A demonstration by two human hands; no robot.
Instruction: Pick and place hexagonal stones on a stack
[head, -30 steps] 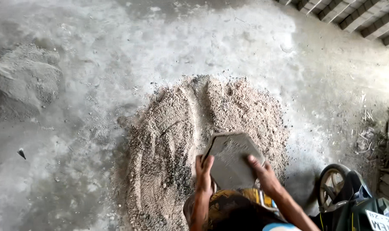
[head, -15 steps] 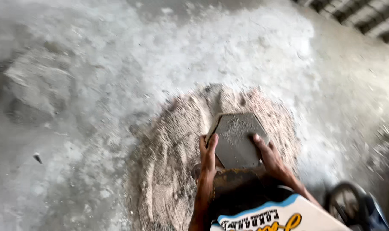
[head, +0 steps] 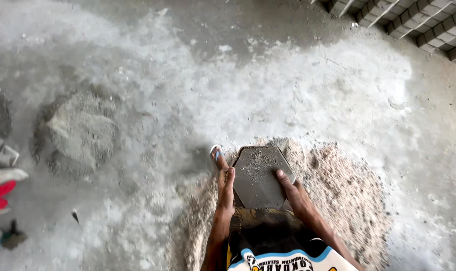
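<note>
Grey hexagonal mould [head: 260, 176], dusted with sand, held level between my hands over the sand heap [head: 338, 195]: left hand [head: 226, 188] gripping its left edge, right hand [head: 292, 193] its right edge. Sandalled foot [head: 217, 154] just beside it. Cement pile [head: 77, 133] well apart on the concrete floor [head: 268, 90].
</note>
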